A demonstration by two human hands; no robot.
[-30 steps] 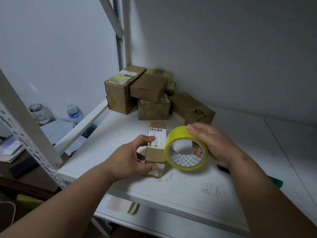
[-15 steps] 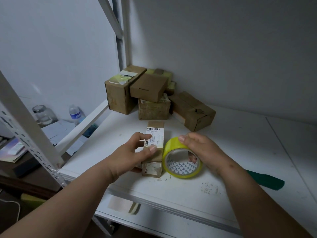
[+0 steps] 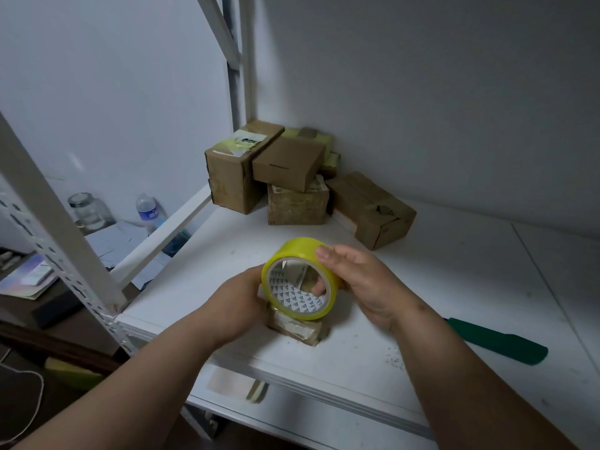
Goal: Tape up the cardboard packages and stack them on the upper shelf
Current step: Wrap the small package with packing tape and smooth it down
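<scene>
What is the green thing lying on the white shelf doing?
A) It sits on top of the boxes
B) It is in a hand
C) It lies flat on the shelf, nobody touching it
C: the green tool lies flat on the shelf by the right forearm, apart from both hands, while the right hand grips the yellow tape roll.

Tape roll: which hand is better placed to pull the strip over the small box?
Probably right. The right hand already grips the tape roll above the small box, while the left hand holds that box.

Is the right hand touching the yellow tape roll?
Touching. The head view shows the right hand gripping the yellow tape roll, thumb on its outer band, a finger inside the core.
</scene>
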